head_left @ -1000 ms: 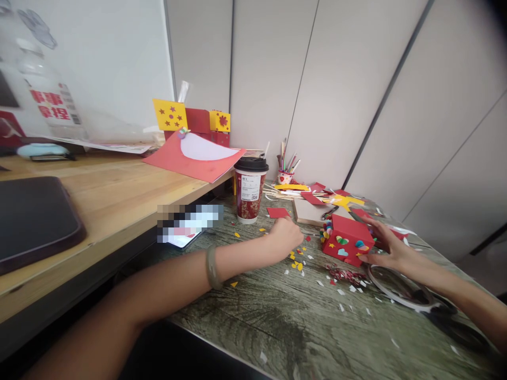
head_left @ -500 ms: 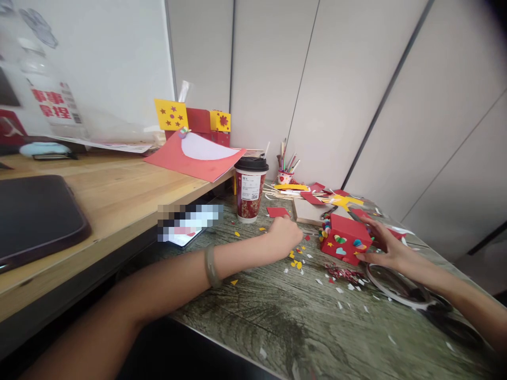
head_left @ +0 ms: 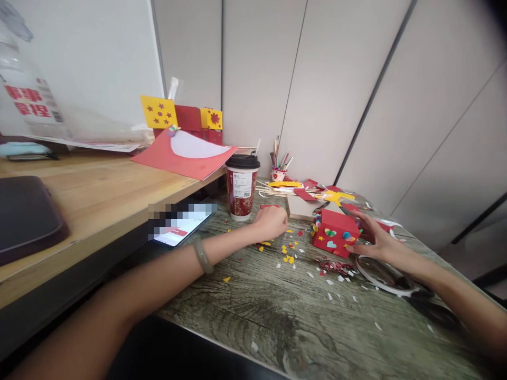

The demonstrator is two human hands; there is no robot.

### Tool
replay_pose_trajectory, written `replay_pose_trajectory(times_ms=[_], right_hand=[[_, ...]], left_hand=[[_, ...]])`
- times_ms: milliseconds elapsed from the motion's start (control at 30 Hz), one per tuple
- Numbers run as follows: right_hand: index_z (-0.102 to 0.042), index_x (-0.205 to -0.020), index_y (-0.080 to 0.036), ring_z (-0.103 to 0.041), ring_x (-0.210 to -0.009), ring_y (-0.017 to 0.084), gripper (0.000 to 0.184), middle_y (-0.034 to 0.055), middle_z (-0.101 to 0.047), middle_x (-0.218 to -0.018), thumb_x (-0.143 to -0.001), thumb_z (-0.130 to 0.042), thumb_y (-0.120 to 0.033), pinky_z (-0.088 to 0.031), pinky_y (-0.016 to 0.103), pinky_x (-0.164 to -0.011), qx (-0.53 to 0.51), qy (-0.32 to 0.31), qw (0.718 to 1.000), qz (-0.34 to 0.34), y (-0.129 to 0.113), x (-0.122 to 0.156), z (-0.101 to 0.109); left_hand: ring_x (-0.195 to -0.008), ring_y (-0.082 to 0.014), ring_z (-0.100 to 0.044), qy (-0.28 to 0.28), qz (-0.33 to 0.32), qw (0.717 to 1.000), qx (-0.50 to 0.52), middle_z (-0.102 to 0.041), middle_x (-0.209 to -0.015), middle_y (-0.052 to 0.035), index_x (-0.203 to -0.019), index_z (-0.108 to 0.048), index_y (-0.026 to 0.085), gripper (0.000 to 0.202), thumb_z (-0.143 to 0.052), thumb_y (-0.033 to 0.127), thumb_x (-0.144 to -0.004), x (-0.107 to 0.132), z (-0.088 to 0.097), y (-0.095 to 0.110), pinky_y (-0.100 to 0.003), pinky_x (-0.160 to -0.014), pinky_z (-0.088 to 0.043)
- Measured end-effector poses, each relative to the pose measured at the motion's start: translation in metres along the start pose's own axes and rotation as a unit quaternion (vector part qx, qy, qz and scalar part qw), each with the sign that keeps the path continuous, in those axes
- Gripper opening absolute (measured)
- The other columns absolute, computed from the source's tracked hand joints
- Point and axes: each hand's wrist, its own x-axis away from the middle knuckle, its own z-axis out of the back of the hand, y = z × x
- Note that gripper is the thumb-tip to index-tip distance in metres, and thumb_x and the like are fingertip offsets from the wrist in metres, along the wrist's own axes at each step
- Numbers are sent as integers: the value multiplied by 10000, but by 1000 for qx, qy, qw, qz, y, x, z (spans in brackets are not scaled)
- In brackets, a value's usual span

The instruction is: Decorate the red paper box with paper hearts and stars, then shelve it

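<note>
My left hand [head_left: 271, 222] is curled low over the table, beside a red paper piece [head_left: 271, 206] and near small yellow paper bits [head_left: 264, 244]. Its fingertips are turned away, so anything pinched in them is hidden. A red paper box [head_left: 336, 224], decorated with coloured hearts, a yellow star and fan-like folded pieces, stands on the table to the right. My right hand [head_left: 376, 236] grips the box's right side, thumb at the lower front edge and fingers behind the top. A dark, slim stick [head_left: 347, 211] shows by those fingers; whether they hold it is unclear.
A lidded paper cup [head_left: 242, 190] stands behind my left wrist. Left are a lit phone [head_left: 186, 227] and a raised wooden shelf [head_left: 99, 195] with red card [head_left: 186, 166]. White tape rings [head_left: 386, 277], tinsel [head_left: 335, 266] and scraps lie near the box; a pen holder [head_left: 279, 173] is behind.
My left hand has moved slightly left and farther back, toward the red paper piece. The view has turned a little right. My right hand stays on the box.
</note>
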Motion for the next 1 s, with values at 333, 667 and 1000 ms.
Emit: replay_pose_trajectory(times_ms=[333, 667, 1000], right_hand=[[-277, -1317, -343, -379, -1226, 279, 761, 57, -281, -1415, -691, -704, -410, -412, 387, -983, -71, 5, 997, -11, -6, 3, -3], [-266, -1349, -304, -359, -1232, 321, 834, 77, -287, -1415, -654, -709, -432, -373, 482, -996, -62, 10, 998, -12, -8, 3, -3], [-234, -1322, -378, -262, -1289, 295, 778, 13, -203, -1451, -693, -686, -450, -306, 445, -1055, -45, 3, 998, -31, 1, 1, -1]], left_hand=[[-765, -110, -614, -118, 85, 868, 475, -679, -847, -74, -730, -661, 114, 121, -598, 199, -671, -6, -2, -11, -176, -578, -506], [-753, -116, -592, -138, 93, 826, 538, -654, -777, -49, -702, -657, 127, 106, -667, 167, -604, -5, 4, -9, -226, -614, -504], [-927, -138, -605, -13, -9, 952, 304, -664, -1030, -95, -850, -693, 83, 197, -554, 157, -731, -18, 14, -29, -236, -817, -446]])
